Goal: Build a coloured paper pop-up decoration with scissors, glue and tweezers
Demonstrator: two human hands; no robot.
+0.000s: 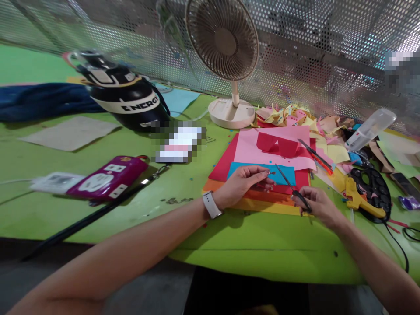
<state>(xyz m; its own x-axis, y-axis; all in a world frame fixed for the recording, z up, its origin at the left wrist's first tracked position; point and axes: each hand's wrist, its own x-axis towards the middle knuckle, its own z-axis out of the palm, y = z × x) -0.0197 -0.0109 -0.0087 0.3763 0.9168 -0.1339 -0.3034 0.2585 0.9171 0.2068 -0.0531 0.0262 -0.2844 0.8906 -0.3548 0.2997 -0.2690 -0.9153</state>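
Observation:
My left hand (244, 183), with a white watch band on its wrist, is closed in a pinch above the blue paper (285, 174). At its fingertips shows a small dark red piece (273, 173), too small to make out well. My right hand (315, 203) grips scissors (302, 200) by their dark handles. The blades point up and left, close to the left fingertips. Beneath both hands lie stacked sheets: pink paper (246, 146), red paper (226, 162) and orange paper (243, 197). A folded red paper piece (278, 146) rests on the pink sheet.
A craft knife (316, 157) lies right of the folded piece. Further right are paper scraps (295, 116), a yellow glue gun (361, 199) and a clear bottle (372, 129). A fan (231, 111), black jug (131, 103), phone (180, 144) and purple power strip (108, 177) stand or lie leftward.

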